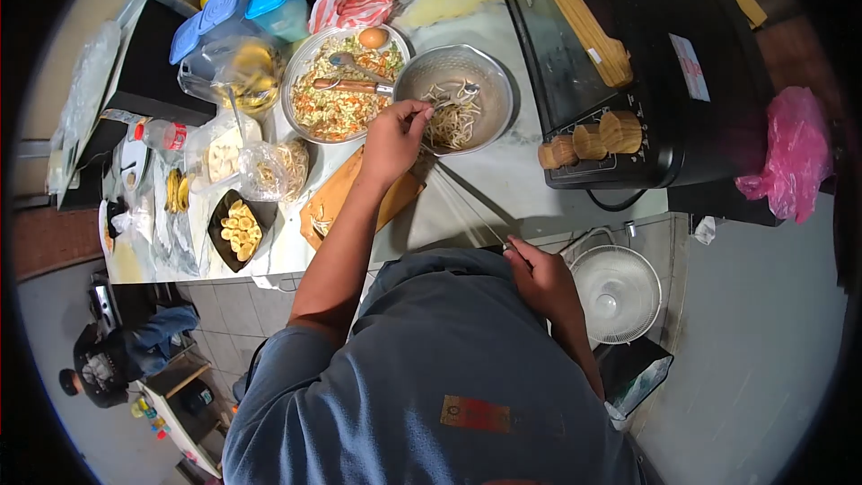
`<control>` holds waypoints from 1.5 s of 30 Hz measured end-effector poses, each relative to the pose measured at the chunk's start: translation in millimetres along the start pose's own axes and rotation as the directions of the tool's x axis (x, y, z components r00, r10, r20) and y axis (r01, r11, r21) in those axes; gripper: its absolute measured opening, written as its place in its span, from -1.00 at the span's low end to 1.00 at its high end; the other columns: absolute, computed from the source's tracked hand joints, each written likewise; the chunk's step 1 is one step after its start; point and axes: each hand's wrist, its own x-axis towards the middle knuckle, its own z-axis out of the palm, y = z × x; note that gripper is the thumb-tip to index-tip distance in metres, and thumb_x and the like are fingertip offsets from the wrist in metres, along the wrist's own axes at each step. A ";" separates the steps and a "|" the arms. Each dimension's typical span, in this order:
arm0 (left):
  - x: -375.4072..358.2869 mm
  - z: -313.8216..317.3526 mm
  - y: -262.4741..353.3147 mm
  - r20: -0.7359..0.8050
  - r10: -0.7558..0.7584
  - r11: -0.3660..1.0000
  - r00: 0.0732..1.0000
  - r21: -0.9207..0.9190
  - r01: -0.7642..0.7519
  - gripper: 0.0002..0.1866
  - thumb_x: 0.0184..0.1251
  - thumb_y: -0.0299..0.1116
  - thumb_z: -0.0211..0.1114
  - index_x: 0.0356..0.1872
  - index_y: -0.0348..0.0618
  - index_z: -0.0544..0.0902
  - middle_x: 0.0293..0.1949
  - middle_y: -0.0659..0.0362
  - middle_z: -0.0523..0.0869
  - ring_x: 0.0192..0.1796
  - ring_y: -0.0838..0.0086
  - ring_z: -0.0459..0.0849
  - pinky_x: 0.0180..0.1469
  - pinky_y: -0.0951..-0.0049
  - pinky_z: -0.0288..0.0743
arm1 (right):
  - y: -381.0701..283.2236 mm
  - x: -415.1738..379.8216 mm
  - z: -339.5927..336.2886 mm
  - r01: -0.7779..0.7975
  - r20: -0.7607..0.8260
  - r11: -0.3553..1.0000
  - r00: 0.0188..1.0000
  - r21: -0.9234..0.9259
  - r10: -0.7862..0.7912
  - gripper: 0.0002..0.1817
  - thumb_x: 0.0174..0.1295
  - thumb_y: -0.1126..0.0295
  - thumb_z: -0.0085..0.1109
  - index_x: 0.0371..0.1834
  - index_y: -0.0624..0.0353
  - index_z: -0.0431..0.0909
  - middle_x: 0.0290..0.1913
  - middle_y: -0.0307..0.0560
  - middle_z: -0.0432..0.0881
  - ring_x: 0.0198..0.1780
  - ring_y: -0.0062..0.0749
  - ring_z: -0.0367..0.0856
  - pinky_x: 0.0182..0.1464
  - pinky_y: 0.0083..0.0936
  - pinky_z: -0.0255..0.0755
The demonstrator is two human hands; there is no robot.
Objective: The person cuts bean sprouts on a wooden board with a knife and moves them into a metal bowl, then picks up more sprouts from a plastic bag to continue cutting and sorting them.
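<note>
My left hand [400,139] is at the near left rim of a metal bowl [499,81], thumb and fingers pinched together on bean sprouts [456,121] at the edge of the pile. Beneath that arm lies a wooden cutting board [395,202] with a few sprouts on it. Down by the counter's front edge, my right hand [541,280] is closed. Thin pale streaks run from its fingers up towards the bowl; I cannot tell what it holds. Left of the bowl, a round tray [289,101] carries chopped vegetables, an egg [373,38] and a wooden-handled utensil [352,86].
A black oven [664,139] with wooden knobs stands on the right. Plastic containers [277,4], a bag of sprouts [292,166] and a black dish of banana slices [238,233] occupy the left. A wire strainer [618,295] is below the counter. Another person [117,355] is far left.
</note>
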 end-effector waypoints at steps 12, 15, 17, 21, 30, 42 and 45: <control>-52.2 -63.3 -35.2 -0.297 -0.069 0.995 0.952 0.055 0.089 -0.76 0.44 -0.30 0.40 -0.11 -0.30 0.77 -0.37 0.28 0.72 -0.35 0.69 0.54 -0.29 0.58 0.42 | -27.4 27.0 1.5 0.088 0.113 0.993 0.990 -0.074 -0.080 -0.58 0.41 0.15 0.18 0.16 0.23 0.65 -0.09 0.28 0.72 -0.02 0.13 0.73 0.02 -0.24 0.58; -83.3 -76.8 -55.9 -0.342 -0.226 0.973 0.912 -0.131 0.192 -0.79 0.35 -0.32 0.46 -0.14 -0.25 0.79 -0.34 0.20 0.80 -0.30 0.63 0.66 -0.22 0.55 0.52 | -19.2 43.2 11.2 0.161 0.157 0.981 0.977 -0.111 -0.142 -0.60 0.41 0.21 0.20 0.17 0.27 0.64 -0.30 0.14 0.72 -0.28 -0.20 0.70 -0.18 -0.37 0.55; -103.5 -84.7 -67.3 -0.392 -0.307 0.949 0.867 -0.195 0.248 -0.78 0.36 -0.32 0.45 -0.12 -0.26 0.78 -0.33 0.19 0.81 -0.29 0.65 0.67 -0.21 0.56 0.53 | -21.6 51.3 15.9 0.230 0.198 0.965 0.959 -0.127 -0.203 -0.59 0.42 0.25 0.20 0.20 0.30 0.62 -0.45 0.02 0.71 -0.49 -0.51 0.65 -0.34 -0.49 0.50; -144.5 -96.8 -76.1 -0.470 -0.438 0.899 0.767 -0.233 0.371 -0.75 0.42 -0.30 0.40 -0.08 -0.30 0.76 -0.32 0.14 0.82 -0.27 0.66 0.71 -0.18 0.56 0.57 | -34.4 62.5 17.9 0.242 0.277 0.968 0.936 -0.060 -0.217 -0.64 0.39 0.24 0.22 0.11 0.26 0.66 -0.28 0.24 0.73 -0.29 -0.01 0.78 -0.19 -0.30 0.58; -188.3 -100.8 -96.9 -0.458 -0.189 0.882 0.869 0.310 0.356 -0.83 0.25 -0.51 0.34 -0.15 -0.23 0.75 -0.26 0.05 0.75 -0.22 0.25 0.70 -0.09 0.33 0.57 | -58.6 84.0 18.1 0.258 0.409 0.963 0.889 -0.078 -0.205 -0.61 0.42 0.28 0.18 0.19 0.30 0.61 -0.46 -0.01 0.68 -0.49 -0.44 0.65 -0.34 -0.49 0.50; -177.6 -91.1 -99.5 -0.600 -0.187 0.829 0.778 0.329 0.453 -0.87 0.18 -0.44 0.39 -0.27 -0.23 0.74 -0.30 0.03 0.72 -0.18 0.14 0.68 -0.04 0.20 0.55 | -52.0 88.8 15.0 0.228 0.440 0.969 0.882 -0.092 -0.166 -0.60 0.46 0.33 0.15 0.25 0.35 0.58 -0.41 -0.19 0.67 -0.49 -0.65 0.55 -0.38 -0.61 0.45; -173.1 -88.3 -99.1 -0.599 -0.179 0.816 0.780 0.353 0.458 -0.87 0.19 -0.41 0.41 -0.29 -0.23 0.74 -0.31 0.02 0.72 -0.19 0.12 0.67 -0.05 0.18 0.54 | -51.2 89.7 15.3 0.234 0.438 0.969 0.881 -0.075 -0.179 -0.60 0.46 0.33 0.16 0.24 0.34 0.58 -0.42 -0.19 0.66 -0.49 -0.66 0.54 -0.39 -0.61 0.45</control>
